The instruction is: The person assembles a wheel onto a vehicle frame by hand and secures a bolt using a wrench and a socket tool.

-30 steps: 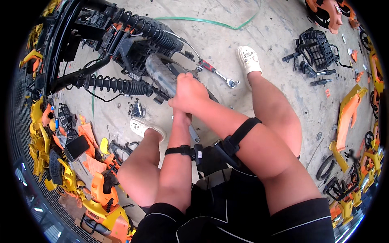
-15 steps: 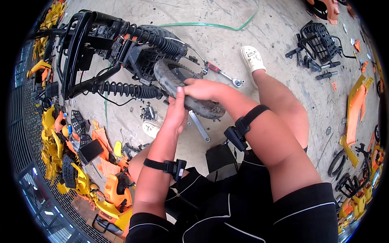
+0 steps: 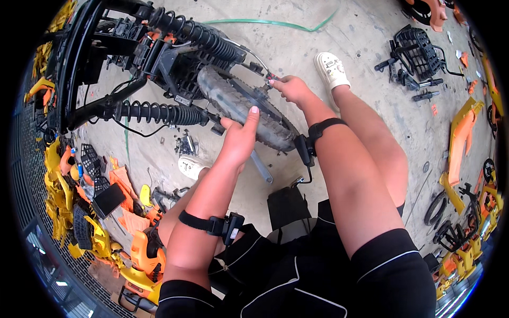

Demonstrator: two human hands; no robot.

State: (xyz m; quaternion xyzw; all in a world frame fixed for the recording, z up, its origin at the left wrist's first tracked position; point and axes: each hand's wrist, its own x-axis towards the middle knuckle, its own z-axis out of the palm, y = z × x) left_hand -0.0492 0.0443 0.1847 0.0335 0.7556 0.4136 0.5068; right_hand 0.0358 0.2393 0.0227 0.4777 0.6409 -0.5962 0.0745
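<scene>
A knobbly black-tyred wheel [image 3: 228, 98] sits between two coil-spring shock absorbers [image 3: 161, 114] at the end of a black vehicle frame [image 3: 79, 63]. My left hand [image 3: 241, 138] rests against the tyre's near side, thumb raised and apart from the index finger; its other fingers are hidden. Beyond the wheel, my right hand [image 3: 291, 90] is closed around the red-and-black handle of a ratchet wrench [image 3: 272, 78], covering most of the tool. A silver spanner [image 3: 262, 168] shows below my left hand, its upper end hidden.
Small metal parts [image 3: 185, 143] lie on the concrete floor near my left shoe [image 3: 191, 166]. Yellow and orange body panels [image 3: 101, 233] are piled at the left. A black basket rack [image 3: 416, 50] and more panels [image 3: 460, 143] lie at the right. A green strap [image 3: 265, 21] crosses the floor.
My right hand has left the tyre and closed on the ratchet wrench lying beyond it. My left hand has loosened its hold, thumb spread. The wheel and frame appear larger in view.
</scene>
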